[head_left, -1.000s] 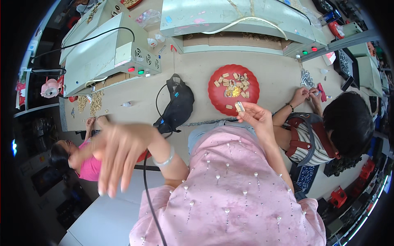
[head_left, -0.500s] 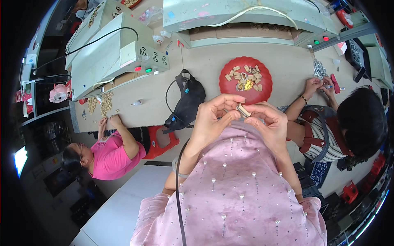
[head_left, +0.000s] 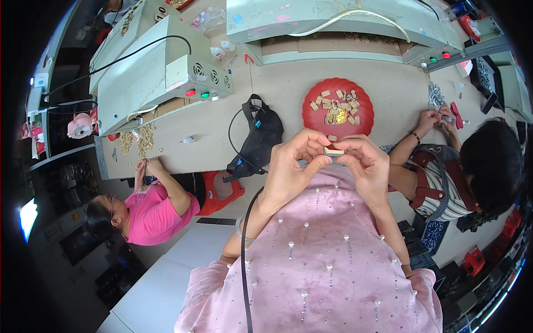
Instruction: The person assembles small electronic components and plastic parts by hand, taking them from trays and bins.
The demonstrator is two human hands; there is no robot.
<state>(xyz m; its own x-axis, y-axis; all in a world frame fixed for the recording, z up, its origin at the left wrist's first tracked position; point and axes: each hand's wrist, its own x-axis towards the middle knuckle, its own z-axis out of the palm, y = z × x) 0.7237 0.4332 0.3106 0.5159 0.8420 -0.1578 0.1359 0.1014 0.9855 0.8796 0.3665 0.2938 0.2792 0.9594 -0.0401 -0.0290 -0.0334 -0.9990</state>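
My left hand [head_left: 297, 169] and my right hand [head_left: 362, 164] meet in front of my chest. Between their fingertips they pinch a small rectangular piece [head_left: 333, 150], cream on one face with a darker, metal-looking rim. Just beyond the hands lies a red scalloped tray [head_left: 313, 125]. Several small tan blocks [head_left: 353, 104] are scattered in it, around a shiny gold-coloured item [head_left: 341, 116] and some metal pieces. One more tan block [head_left: 331, 137] shows at the tray's near side, right above my fingertips; its lower part is hidden.
A black bag [head_left: 261, 136] with a cable lies left of the tray. Grey-green machines [head_left: 338, 25] stand at the back and left. A co-worker in pink [head_left: 161, 208] sits left beside tan pieces [head_left: 145, 139]; another co-worker [head_left: 438, 177] at right handles metal parts [head_left: 436, 94].
The small piece has turned from a slant to nearly level between my fingertips. My fingers have shifted around it. The whole scene sits slightly further right in the picture.
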